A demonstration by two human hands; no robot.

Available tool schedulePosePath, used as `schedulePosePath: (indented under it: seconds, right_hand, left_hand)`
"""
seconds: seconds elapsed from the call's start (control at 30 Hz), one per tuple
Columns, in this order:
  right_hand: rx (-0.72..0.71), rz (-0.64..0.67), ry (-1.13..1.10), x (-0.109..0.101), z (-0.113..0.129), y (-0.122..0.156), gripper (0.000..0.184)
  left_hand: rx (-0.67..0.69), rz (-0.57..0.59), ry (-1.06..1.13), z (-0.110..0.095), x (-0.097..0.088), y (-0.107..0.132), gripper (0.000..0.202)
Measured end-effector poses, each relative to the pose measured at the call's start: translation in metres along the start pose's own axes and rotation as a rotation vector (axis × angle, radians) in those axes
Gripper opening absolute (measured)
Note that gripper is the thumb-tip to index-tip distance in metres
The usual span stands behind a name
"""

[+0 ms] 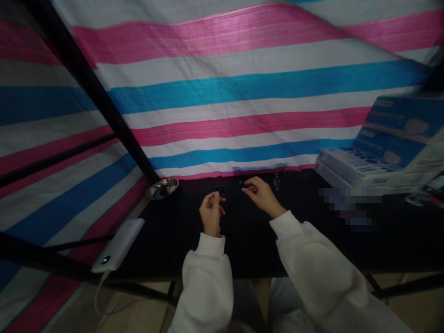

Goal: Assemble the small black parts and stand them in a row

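Note:
My left hand [210, 213] is held above the black table, thumb and forefinger pinched together and the other fingers loosely curled. Whatever is in that pinch is too small and dark to make out. Just beyond its fingertips is a small black cylinder-like piece [222, 189]. My right hand [261, 195] bends in from the right with its thumb and forefinger close together around something tiny that I cannot identify. A small ring-shaped piece [240, 182] lies near the right fingertips. Several small shiny pieces [276, 181] lie in a row beyond my right hand.
A shiny metal dish [163, 188] stands at the table's back left corner. A white power bank [118, 245] with a cable lies at the left edge. Blue and white boxes [367, 162] are stacked at the right. A striped sheet [229, 101] hangs behind the black table [166, 249].

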State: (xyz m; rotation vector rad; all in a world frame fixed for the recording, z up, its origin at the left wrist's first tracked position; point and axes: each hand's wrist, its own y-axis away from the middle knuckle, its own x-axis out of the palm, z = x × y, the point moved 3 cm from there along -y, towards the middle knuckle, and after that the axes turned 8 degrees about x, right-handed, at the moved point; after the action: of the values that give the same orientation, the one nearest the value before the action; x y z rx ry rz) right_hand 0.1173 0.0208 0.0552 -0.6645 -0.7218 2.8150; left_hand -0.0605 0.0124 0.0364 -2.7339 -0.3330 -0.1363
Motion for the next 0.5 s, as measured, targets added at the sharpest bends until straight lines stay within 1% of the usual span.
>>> schedulePosePath:
  seconds: [0.07,0.13,0.2,0.27,0.37,0.5]
  right_hand:
    - [0.102,-0.014,-0.091,0.01,-0.016,-0.013,0.019]
    - [0.168,0.019,-0.104,0.026,-0.032,-0.024,0.019]
    - [0.173,0.031,-0.029,0.044,-0.045,-0.032,0.017]
    - [0.183,0.029,0.069,0.061,-0.056,-0.036,0.016]
    - [0.252,0.075,0.144,0.084,-0.069,-0.038,0.015]
    - [0.283,0.177,0.255,0.103,-0.077,-0.037,0.015]
  left_hand:
    - [-0.086,-0.146,0.099,0.012,-0.012,-0.004,0.04]
    - [-0.178,-0.226,0.216,0.021,-0.019,-0.005,0.039]
    - [-0.259,-0.248,0.332,0.027,-0.021,-0.004,0.036]
    - [-0.318,-0.245,0.433,0.029,-0.02,-0.002,0.032]
    - [-0.367,-0.246,0.535,0.027,-0.018,0.001,0.025]
    - [-0.409,-0.248,0.597,0.026,-0.018,0.003,0.019]
